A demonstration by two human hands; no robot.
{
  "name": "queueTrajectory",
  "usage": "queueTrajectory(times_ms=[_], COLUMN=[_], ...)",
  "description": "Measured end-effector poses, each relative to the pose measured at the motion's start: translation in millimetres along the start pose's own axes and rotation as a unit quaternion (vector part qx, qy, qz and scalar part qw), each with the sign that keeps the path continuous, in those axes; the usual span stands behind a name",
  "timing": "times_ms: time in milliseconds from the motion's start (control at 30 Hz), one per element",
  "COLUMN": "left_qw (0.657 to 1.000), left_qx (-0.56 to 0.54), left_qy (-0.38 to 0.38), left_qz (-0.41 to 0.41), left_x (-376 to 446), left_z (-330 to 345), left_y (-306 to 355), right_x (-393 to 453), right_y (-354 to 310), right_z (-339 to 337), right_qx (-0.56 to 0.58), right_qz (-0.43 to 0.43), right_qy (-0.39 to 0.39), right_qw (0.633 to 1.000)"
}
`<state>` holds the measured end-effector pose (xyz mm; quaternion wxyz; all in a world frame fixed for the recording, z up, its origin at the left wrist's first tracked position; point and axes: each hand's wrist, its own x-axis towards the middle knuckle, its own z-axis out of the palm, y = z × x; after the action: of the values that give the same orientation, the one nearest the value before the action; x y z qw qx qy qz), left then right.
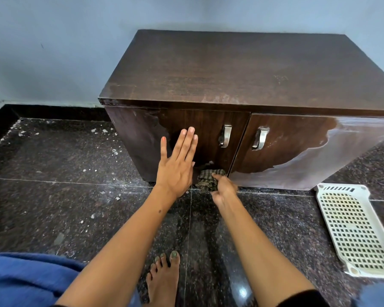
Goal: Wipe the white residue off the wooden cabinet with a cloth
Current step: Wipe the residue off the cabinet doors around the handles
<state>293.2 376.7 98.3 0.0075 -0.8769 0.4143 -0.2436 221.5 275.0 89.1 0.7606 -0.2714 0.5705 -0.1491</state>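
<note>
Cabinet, dark wood with two doors, stands against the pale wall at your twelve o'clock, on the speckled dark floor. White residue still films the right door across its outer and lower part, and a smaller patch clouds the left door's upper outer corner; faint streaks also show along the front edge of the top. Your left hand lies flat against the left door, fingers straight and held together, thumb spread out toward nine o'clock. Your right hand is low at the foot of that same door, fingers curled round a bunched checked cloth that sits against the door's bottom edge, just at the seam between the two doors; whether the cloth also touches the floor you cannot quite tell from this angle. Two metal handles sit either side of the seam, above the cloth. At four o'clock a white perforated plastic tray lies on the floor, near the cabinet's right corner. White flecks are scattered over the floor toward ten o'clock. Your bare foot rests on the floor at six o'clock, between your forearms.
</note>
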Motion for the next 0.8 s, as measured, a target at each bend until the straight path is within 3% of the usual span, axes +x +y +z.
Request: queueTrajectory(times_ms=[267,467,667,800], left_qw=[1.000,1.000,1.000,1.000], left_qx=[0.004,0.009,0.008,0.009], left_qy=[-0.001,-0.002,-0.002,-0.008], left_qz=[0.005,0.009,0.004,0.003], left_x=[1,0,0,0], left_z=[0,-1,1,1], left_y=[-4,-5,-4,-4], right_x=[-4,7,2,4], right_y=[0,-5,-4,2], right_z=[7,5,5,5], right_qx=[0.051,0.034,0.046,0.019], right_qz=[0.017,0.018,-0.037,-0.040], right_qy=[-0.069,0.014,-0.014,0.014], right_qw=[0.996,0.999,0.998,0.999])
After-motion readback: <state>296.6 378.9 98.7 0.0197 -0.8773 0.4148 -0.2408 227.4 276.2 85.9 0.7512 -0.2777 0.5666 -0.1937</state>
